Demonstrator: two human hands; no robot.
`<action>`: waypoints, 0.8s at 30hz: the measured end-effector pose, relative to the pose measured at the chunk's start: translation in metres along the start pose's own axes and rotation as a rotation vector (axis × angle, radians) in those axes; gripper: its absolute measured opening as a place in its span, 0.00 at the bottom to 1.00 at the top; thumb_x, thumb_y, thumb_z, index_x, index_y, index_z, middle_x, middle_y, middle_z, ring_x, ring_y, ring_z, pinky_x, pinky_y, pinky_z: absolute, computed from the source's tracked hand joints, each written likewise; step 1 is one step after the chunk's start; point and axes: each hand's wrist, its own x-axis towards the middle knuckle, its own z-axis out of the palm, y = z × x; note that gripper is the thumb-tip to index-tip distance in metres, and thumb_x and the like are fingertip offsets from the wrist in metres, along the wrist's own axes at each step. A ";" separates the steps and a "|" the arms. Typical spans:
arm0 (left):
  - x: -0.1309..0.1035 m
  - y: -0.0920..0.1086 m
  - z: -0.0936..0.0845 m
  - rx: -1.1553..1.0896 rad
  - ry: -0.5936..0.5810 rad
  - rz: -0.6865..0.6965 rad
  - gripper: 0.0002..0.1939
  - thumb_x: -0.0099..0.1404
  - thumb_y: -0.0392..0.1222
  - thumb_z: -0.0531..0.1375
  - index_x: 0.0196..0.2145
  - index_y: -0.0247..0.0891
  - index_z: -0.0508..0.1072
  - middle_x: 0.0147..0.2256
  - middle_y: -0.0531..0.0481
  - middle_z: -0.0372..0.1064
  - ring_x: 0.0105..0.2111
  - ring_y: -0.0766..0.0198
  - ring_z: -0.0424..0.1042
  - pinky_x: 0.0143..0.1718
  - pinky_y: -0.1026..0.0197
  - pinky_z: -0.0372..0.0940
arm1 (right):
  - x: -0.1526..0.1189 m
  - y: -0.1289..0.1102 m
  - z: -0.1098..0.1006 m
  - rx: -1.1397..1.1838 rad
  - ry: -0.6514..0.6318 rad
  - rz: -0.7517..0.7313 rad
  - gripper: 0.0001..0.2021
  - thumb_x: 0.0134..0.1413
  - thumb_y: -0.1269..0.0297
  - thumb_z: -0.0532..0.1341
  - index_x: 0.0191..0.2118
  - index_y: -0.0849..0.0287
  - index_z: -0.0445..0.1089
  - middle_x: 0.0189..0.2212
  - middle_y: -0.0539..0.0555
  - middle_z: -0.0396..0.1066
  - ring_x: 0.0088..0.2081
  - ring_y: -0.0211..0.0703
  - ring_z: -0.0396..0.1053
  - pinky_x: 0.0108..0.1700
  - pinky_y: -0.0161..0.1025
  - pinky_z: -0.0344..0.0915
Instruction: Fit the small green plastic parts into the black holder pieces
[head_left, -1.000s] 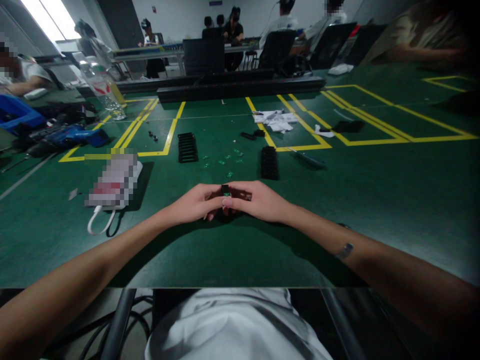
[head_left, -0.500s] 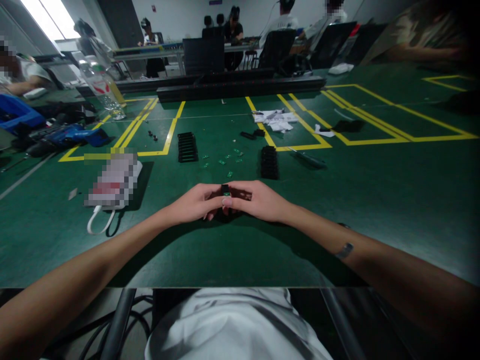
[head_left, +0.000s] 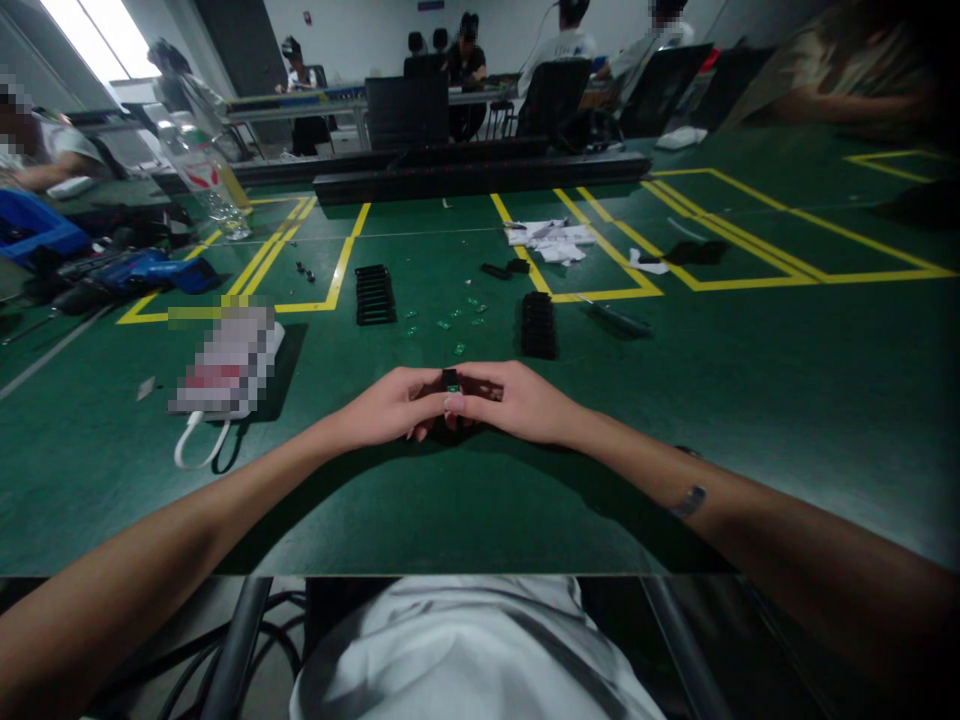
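Between my two hands, just above the green table, is a small black part with a green circuit board [head_left: 451, 386] in it. My left hand [head_left: 403, 405] grips it from the left, thumb reaching to its near side. My right hand [head_left: 504, 400] grips it from the right, its thumb tip meeting the left thumb. The fingers behind and below are partly hidden. Several loose green circuit boards [head_left: 444, 324] lie just beyond my hands. A row of black plastic parts [head_left: 374, 295] stands beyond them to the left, another black row [head_left: 538, 325] to the right.
A white power bank with a cable [head_left: 229, 365] lies left. Farther left are a blue power drill [head_left: 150, 268] and a clear bottle [head_left: 210, 190]. Crumpled white paper [head_left: 551, 238] and a screwdriver [head_left: 619, 318] lie right. A long black bar [head_left: 480, 178] crosses the back. Other people sit beyond.
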 end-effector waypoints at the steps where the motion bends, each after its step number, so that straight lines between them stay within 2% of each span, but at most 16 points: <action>1: 0.000 0.000 0.000 0.000 0.001 0.000 0.17 0.70 0.52 0.57 0.36 0.32 0.71 0.28 0.52 0.69 0.20 0.73 0.66 0.19 0.72 0.61 | 0.000 0.000 0.000 0.007 -0.001 -0.002 0.16 0.58 0.50 0.63 0.40 0.59 0.71 0.35 0.54 0.77 0.37 0.45 0.75 0.39 0.40 0.70; 24: 0.000 0.001 0.000 -0.009 0.004 0.003 0.17 0.70 0.52 0.57 0.36 0.32 0.71 0.28 0.52 0.69 0.20 0.73 0.66 0.19 0.72 0.61 | 0.000 0.001 0.000 0.026 -0.004 -0.021 0.14 0.58 0.52 0.63 0.38 0.59 0.69 0.34 0.53 0.77 0.36 0.44 0.75 0.39 0.39 0.71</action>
